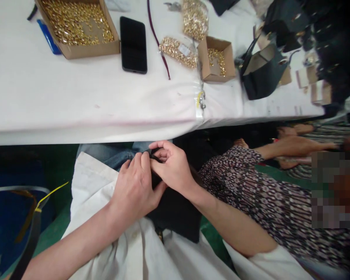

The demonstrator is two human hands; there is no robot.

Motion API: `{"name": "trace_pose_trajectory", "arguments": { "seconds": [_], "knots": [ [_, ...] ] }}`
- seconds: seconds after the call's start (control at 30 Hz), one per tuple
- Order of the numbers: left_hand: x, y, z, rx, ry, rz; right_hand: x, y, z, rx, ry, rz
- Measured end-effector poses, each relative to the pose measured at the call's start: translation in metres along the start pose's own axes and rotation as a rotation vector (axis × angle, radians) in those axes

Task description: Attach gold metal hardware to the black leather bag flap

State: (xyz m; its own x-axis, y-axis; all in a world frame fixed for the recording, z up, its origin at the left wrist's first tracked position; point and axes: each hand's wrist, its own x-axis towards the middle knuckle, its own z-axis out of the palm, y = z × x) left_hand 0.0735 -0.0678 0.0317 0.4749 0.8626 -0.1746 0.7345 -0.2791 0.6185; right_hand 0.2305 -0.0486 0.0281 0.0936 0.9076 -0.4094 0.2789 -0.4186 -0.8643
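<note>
The left hand (135,179) bends over the upper left side of a black piece (176,217) in the lap, its fingers closed on that edge and its thumb lying across the face. From the two hands the piece runs back toward the body and slants to the right, its longer axis apparently along that slope, its lower end resting over the white shirt (128,249). The right hand (175,165) meets the left at the far end of the piece, its wrist over the right side; both hands touch, so neither is clearly nearer. The right grip is curled, but I cannot tell whether it pinches anything, as the fingertips are hidden.

Beyond the lap stands the white-covered table (76,93). Left to right it carries a large box (90,51) of gold studs, a phone (133,44), a dark red cord (165,64), a packet (179,53) of gold bits, a small box (218,74) and a black bag (259,77).

Around it, a blue container (6,217) sits at the left, and a person in patterned clothing (251,186) sits close at the right.
</note>
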Motion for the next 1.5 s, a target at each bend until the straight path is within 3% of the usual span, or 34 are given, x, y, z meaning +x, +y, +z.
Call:
{"name": "trace_pose_trajectory", "arguments": {
  "seconds": [0.13, 0.27, 0.6, 0.8, 1.0, 1.23, 1.5],
  "knots": [
    [0.001, -0.005, -0.002, -0.166, 0.016, -0.153, 0.004, -0.001, 0.002, 0.028, -0.049, 0.014],
    [0.006, -0.010, -0.001, -0.162, -0.023, -0.236, 0.007, 0.000, 0.000, -0.013, -0.082, 0.005],
    [0.009, -0.038, 0.001, -0.073, -0.111, -0.034, 0.008, 0.003, -0.016, -0.211, -0.268, -0.255],
    [0.015, -0.053, -0.003, -0.137, -0.159, 0.020, 0.007, 0.000, -0.018, -0.277, -0.330, -0.274],
    [0.012, -0.053, -0.009, -0.145, -0.258, 0.127, 0.006, 0.002, -0.018, -0.310, -0.313, -0.278],
    [0.001, -0.054, 0.002, 0.019, -0.185, 0.192, 0.009, 0.000, -0.018, -0.362, -0.331, -0.316],
    [0.010, -0.061, 0.003, -0.198, -0.134, 0.104, 0.009, -0.001, -0.018, -0.325, -0.365, -0.271]
  ]
}}
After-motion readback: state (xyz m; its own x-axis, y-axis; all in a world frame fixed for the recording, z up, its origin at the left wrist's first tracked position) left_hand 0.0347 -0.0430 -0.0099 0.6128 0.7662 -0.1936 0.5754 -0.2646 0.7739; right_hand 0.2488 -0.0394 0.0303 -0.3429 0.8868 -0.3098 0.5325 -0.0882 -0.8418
